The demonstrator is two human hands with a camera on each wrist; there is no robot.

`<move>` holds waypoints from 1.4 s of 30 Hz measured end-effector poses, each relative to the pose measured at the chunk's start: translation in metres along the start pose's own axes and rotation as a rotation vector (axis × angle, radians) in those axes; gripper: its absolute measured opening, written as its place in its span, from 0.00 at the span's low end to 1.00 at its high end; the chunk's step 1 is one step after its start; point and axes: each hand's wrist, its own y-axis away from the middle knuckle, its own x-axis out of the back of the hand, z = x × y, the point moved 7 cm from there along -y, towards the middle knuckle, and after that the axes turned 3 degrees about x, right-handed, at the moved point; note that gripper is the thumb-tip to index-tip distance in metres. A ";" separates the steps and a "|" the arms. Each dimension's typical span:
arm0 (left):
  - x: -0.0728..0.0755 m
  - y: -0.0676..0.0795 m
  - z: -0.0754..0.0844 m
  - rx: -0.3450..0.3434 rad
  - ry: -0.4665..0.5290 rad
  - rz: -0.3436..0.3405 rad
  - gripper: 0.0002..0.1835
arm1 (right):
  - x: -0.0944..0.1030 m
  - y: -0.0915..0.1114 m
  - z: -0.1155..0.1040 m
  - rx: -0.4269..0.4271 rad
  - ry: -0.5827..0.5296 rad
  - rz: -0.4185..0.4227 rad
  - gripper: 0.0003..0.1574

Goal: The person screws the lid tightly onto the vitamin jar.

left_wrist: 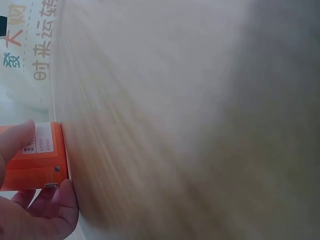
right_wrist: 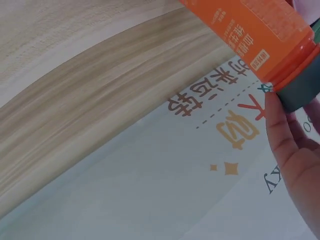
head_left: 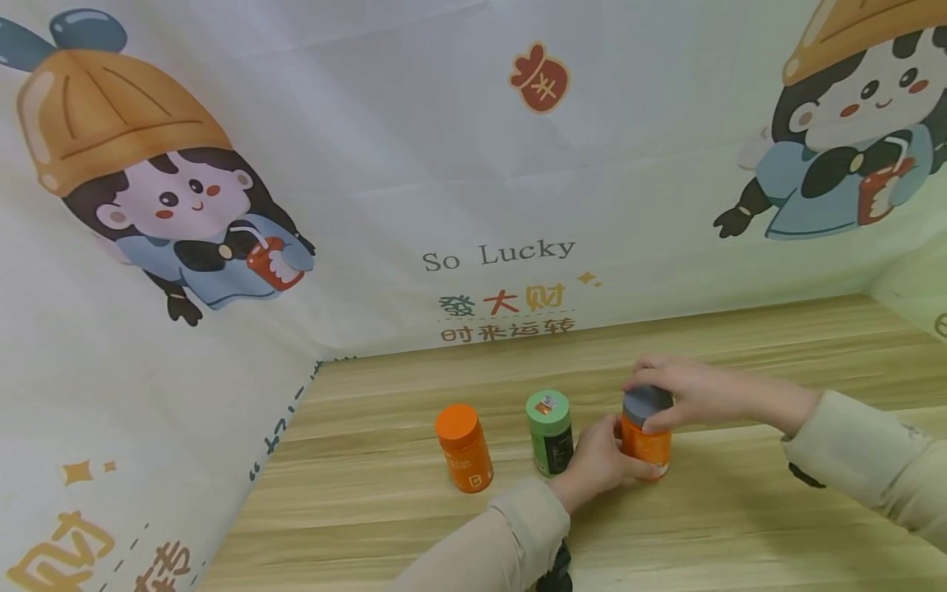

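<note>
An orange bottle [head_left: 645,446] with a dark grey lid [head_left: 647,402] stands upright on the wooden tabletop, at the right in the head view. My left hand [head_left: 598,460] holds its body low down, thumb across the front. In the left wrist view, the fingers curl behind the orange body [left_wrist: 42,162], near its base. My right hand [head_left: 699,393] grips the lid from above, fingers on the far side and thumb on the near side. The right wrist view shows the lid [right_wrist: 302,86] sitting on the neck of the bottle [right_wrist: 257,37], fingertips at its rim.
A green jar [head_left: 549,415] with a sticker on its lid stands just left of my left hand. Farther left is an all-orange bottle [head_left: 464,452]. A printed cloth [head_left: 385,205] hangs behind and beside the wooden tabletop [head_left: 355,460].
</note>
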 end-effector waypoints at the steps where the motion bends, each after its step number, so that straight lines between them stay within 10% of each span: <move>1: 0.000 0.000 0.000 -0.001 0.002 0.000 0.26 | 0.000 -0.001 0.001 -0.016 0.000 0.009 0.29; 10: 0.000 -0.002 -0.001 -0.014 -0.014 0.020 0.25 | -0.002 0.007 0.012 -0.031 -0.182 -0.068 0.47; 18: -0.001 0.000 0.000 -0.006 -0.008 0.006 0.26 | -0.003 0.016 0.015 -0.023 -0.433 -0.181 0.42; 27: 0.001 0.001 0.001 0.007 0.006 0.007 0.25 | 0.001 0.018 0.011 0.047 -0.150 -0.127 0.31; 42: 0.001 0.000 0.001 0.006 0.017 -0.006 0.25 | 0.001 0.008 0.006 -0.150 0.140 0.028 0.29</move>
